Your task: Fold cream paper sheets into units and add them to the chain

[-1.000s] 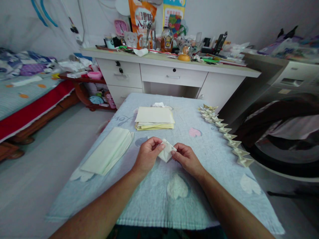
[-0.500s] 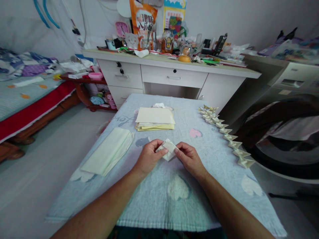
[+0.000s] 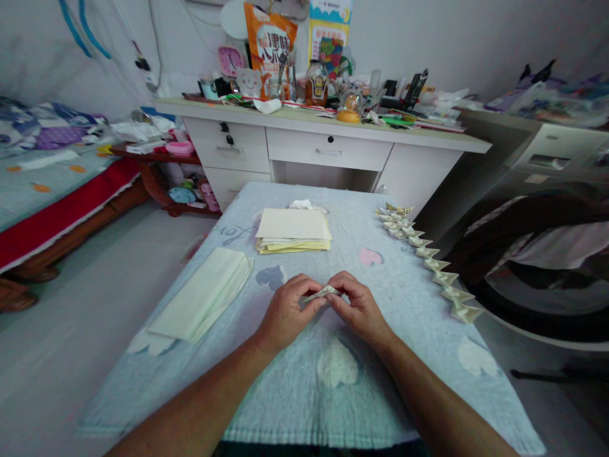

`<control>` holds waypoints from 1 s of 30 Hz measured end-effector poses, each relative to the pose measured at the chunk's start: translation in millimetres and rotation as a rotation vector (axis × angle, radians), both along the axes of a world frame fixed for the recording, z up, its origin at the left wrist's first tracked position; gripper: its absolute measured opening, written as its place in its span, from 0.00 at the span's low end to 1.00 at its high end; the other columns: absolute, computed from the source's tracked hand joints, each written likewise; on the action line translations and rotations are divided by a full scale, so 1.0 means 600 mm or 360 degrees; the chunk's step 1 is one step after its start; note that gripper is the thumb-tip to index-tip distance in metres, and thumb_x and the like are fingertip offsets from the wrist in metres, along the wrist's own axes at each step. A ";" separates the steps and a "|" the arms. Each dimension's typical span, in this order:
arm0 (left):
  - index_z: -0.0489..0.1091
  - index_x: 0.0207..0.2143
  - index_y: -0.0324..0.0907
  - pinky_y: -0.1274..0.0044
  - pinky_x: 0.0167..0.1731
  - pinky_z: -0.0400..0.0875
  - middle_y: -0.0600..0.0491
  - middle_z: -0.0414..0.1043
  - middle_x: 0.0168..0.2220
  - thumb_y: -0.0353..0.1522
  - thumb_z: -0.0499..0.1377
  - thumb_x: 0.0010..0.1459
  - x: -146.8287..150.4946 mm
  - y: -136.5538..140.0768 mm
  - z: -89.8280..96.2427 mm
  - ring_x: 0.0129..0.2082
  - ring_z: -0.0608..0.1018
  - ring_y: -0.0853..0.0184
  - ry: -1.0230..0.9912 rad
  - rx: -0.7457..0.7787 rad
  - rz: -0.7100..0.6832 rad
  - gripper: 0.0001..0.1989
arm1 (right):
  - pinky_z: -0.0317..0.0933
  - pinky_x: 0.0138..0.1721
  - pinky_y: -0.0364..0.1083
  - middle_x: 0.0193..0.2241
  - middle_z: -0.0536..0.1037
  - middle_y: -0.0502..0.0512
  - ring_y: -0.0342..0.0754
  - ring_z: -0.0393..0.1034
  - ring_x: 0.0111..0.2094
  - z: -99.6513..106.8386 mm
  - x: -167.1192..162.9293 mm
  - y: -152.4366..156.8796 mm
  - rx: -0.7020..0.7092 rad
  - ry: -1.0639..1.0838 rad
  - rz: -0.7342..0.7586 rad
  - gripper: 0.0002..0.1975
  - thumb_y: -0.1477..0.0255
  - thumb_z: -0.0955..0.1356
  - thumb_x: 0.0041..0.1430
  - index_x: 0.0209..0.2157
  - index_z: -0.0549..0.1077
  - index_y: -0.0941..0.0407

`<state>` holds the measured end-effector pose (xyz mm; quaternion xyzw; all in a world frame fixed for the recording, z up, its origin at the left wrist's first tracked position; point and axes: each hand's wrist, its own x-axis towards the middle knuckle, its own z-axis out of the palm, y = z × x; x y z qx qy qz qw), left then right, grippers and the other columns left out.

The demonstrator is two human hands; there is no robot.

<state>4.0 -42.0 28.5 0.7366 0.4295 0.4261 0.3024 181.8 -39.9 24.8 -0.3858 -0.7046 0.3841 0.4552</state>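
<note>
One left grip [image 3: 289, 312] and one right grip [image 3: 359, 308] pinch closely on folded paper [image 3: 325, 292] that looks, from here, light, crushable, best held by its edges.

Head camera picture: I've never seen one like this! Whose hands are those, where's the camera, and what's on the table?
There's no machine working here. The left hand and right hand are a person's own, both bare. The camera is worn on that person's head, looking forward and down. Together the hands hold a small folded paper by their fingertips. On the blue cloth lie a stack of paper, some long pale sheets on the left, and a row of folded paper shapes on the right.
</note>
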 end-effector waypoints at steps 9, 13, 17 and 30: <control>0.73 0.39 0.44 0.74 0.38 0.68 0.52 0.73 0.34 0.23 0.56 0.57 -0.003 -0.002 -0.006 0.36 0.73 0.66 0.0242 0.0543 -0.0099 0.12 | 0.57 0.49 0.50 0.41 0.72 0.54 0.51 0.65 0.46 0.009 0.015 -0.003 -0.0187 0.0185 0.0038 0.12 0.72 0.62 0.58 0.41 0.74 0.53; 0.74 0.39 0.44 0.74 0.37 0.69 0.53 0.71 0.32 0.22 0.55 0.57 -0.002 -0.005 -0.001 0.36 0.72 0.67 0.0236 0.0649 -0.0128 0.13 | 0.53 0.56 0.51 0.47 0.73 0.54 0.51 0.64 0.52 0.008 0.015 -0.002 -0.0414 0.0258 0.0135 0.16 0.70 0.61 0.60 0.47 0.73 0.52; 0.74 0.37 0.45 0.73 0.39 0.69 0.52 0.71 0.33 0.22 0.55 0.57 0.000 -0.009 0.006 0.37 0.71 0.67 0.0212 0.0687 -0.0147 0.12 | 0.56 0.53 0.50 0.45 0.75 0.54 0.50 0.67 0.48 0.002 0.011 -0.001 -0.0618 0.0411 0.0280 0.16 0.68 0.63 0.60 0.48 0.73 0.53; 0.73 0.37 0.43 0.73 0.37 0.66 0.52 0.72 0.32 0.21 0.55 0.56 0.002 -0.012 -0.001 0.35 0.69 0.67 0.0257 0.0696 -0.0197 0.11 | 0.58 0.39 0.45 0.31 0.68 0.51 0.47 0.62 0.34 0.007 0.021 -0.001 -0.0621 0.0437 0.0280 0.11 0.60 0.69 0.53 0.33 0.72 0.54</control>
